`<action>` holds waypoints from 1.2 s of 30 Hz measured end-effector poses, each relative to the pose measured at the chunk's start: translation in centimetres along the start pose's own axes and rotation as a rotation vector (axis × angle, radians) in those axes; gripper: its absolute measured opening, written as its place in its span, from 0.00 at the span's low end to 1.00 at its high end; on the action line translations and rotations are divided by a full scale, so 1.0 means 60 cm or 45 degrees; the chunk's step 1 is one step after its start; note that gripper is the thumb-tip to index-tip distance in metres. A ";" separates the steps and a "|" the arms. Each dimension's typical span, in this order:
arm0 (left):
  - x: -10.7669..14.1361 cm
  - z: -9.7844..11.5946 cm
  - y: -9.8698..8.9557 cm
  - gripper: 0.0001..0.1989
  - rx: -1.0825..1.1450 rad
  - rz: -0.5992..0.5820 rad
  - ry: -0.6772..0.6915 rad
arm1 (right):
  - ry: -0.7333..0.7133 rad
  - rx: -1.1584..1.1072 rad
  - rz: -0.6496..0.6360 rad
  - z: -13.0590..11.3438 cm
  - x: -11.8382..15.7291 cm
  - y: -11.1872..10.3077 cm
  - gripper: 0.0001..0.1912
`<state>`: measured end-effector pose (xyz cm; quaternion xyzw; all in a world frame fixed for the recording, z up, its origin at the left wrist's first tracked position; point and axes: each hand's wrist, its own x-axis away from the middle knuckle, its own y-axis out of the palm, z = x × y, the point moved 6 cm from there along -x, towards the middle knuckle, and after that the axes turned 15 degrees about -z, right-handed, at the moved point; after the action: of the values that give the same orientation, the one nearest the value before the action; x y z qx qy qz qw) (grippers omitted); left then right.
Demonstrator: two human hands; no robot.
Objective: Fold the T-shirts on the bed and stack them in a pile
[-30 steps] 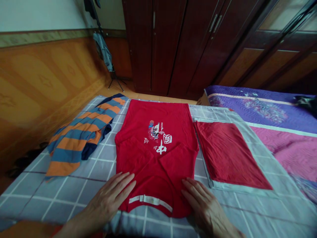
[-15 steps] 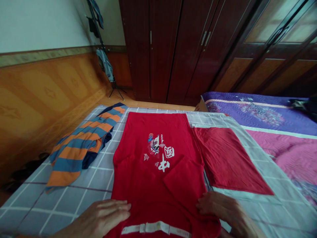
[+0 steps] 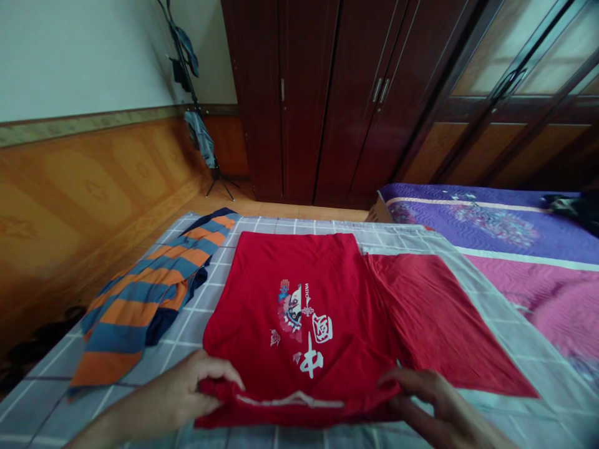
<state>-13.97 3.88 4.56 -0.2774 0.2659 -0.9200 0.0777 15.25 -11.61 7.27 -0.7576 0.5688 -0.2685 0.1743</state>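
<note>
The left hand (image 3: 185,386) and right hand (image 3: 423,399) are both closed on the near edge of a red T-shirt (image 3: 299,330), thumb and fingers pinching the cloth on either side of its white-taped collar (image 3: 290,401). The shirt lies print up on a gray checked bedsheet (image 3: 51,405), close to the bed's near edge, and its long axis runs straight ahead from the hands toward the far edge. Neither hand is clearly nearer the shirt's middle. Its right side overlaps a folded dark-red garment (image 3: 449,324), while an orange-and-blue striped shirt (image 3: 140,305) lies just to its left, nearer the left hand.
</note>
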 end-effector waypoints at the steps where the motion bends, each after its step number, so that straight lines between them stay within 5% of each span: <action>1: -0.015 0.001 -0.032 0.10 0.054 0.019 0.015 | 0.039 -0.078 -0.028 0.001 -0.022 -0.021 0.16; 7: -0.155 -0.013 -0.222 0.16 0.651 0.161 0.254 | 0.076 -0.525 -0.066 0.033 -0.199 -0.159 0.14; 12: -0.292 -0.066 -0.295 0.24 0.875 0.289 0.287 | 0.225 -0.437 0.160 0.133 -0.337 -0.231 0.13; 17: -0.354 -0.137 -0.295 0.25 0.766 0.595 0.156 | 0.352 -0.270 0.318 0.233 -0.400 -0.220 0.12; 22: -0.358 -0.165 -0.292 0.23 0.651 0.718 0.141 | 0.335 -0.072 0.445 0.266 -0.399 -0.213 0.12; 30: -0.356 -0.158 -0.307 0.22 0.380 0.716 0.079 | 0.400 0.224 0.483 0.262 -0.406 -0.213 0.13; 34: -0.283 -0.125 -0.292 0.24 -0.051 0.804 -0.036 | 0.418 0.352 0.498 0.216 -0.383 -0.217 0.16; 36: -0.224 -0.098 -0.259 0.21 -0.365 0.830 -0.028 | 0.302 0.537 0.507 0.169 -0.346 -0.208 0.23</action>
<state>-5.94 23.55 2.35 -0.1958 0.4658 -0.7973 0.3302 26.67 11.45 1.97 -0.5418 0.6541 -0.4277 0.3094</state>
